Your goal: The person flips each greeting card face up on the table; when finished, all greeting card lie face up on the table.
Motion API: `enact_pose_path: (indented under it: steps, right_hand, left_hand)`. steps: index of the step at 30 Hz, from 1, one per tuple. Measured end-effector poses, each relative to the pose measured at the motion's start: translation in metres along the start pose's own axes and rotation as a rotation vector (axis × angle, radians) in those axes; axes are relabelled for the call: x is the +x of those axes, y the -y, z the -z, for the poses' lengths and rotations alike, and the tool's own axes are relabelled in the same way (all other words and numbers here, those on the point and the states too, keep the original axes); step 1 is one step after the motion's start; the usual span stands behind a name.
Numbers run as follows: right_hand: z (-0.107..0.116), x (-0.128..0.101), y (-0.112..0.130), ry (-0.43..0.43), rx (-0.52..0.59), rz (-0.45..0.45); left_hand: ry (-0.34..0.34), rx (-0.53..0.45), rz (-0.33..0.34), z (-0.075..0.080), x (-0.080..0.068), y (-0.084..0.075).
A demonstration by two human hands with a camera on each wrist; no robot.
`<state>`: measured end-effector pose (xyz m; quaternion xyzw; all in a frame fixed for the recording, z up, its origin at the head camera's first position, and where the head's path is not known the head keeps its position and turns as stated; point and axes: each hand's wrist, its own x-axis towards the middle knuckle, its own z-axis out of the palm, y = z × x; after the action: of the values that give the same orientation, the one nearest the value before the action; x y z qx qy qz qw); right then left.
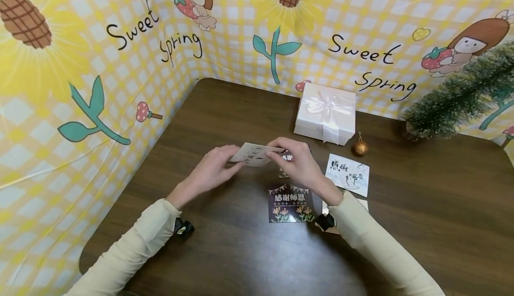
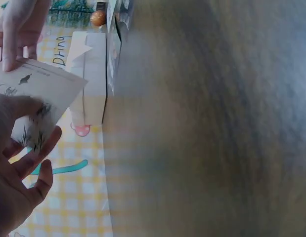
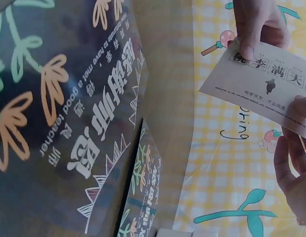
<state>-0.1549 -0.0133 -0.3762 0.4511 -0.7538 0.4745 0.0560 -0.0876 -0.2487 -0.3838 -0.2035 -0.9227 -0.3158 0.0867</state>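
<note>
A cream greeting card (image 1: 252, 154) with black Chinese lettering is held up above the table between both hands. My left hand (image 1: 213, 167) pinches its left edge, thumb on the near face. At the opposite edge, my right hand (image 1: 299, 162) pinches it between thumb and fingers. In the right wrist view the card (image 3: 271, 79) shows large characters and a small dark figure. The left wrist view shows plant drawings low on the card (image 2: 39, 98). Beneath the right hand lies a dark card (image 1: 286, 171), partly hidden; another dark card (image 1: 291, 204) with orange flowers lies nearer.
A white gift box (image 1: 326, 110) with a ribbon bow stands at the back. Right of it are an orange bauble (image 1: 360, 147) and a small artificial tree (image 1: 449, 99). A pale card (image 1: 347, 174) lies by the right forearm, which partly covers another light item (image 1: 361, 204).
</note>
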Motion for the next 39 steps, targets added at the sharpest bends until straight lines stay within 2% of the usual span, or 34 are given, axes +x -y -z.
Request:
enact_pose_path:
  steps: [3,10,13,15,18,22,25,33,39]
  right_hand:
    - [0.003,0.000,-0.001,0.013,0.018,-0.027]
    - [0.007,0.001,-0.002,0.094,0.038,-0.033]
    - [0.007,0.000,-0.001,0.091,0.034,-0.042]
    - [0.007,0.000,-0.001,0.056,0.042,-0.055]
    - [0.009,-0.002,0.000,-0.011,0.062,-0.106]
    - [0.011,-0.003,0.003,-0.066,0.115,-0.206]
    - [0.013,-0.004,0.004,-0.067,0.142,-0.264]
    - [0.017,-0.006,-0.001,-0.014,0.221,-0.351]
    - [0.015,-0.006,-0.001,-0.046,0.313,-0.381]
  left_hand:
    - [0.008,0.013,-0.014,0.002,0.001,-0.001]
    - [0.112,0.112,-0.101,0.008,0.007,-0.010]
    - [0.116,0.099,-0.091,0.008,0.009,-0.011]
    - [0.098,0.038,-0.046,0.007,0.009,-0.010]
    - [0.040,-0.104,0.022,0.006,0.008,-0.006]
    - [-0.049,-0.217,0.065,0.004,0.008,-0.004]
    - [-0.078,-0.226,0.085,0.005,0.007,-0.006]
    - [-0.046,-0.238,0.058,0.013,0.006,-0.013]
    - [-0.090,-0.265,0.070,0.010,0.006,-0.012]
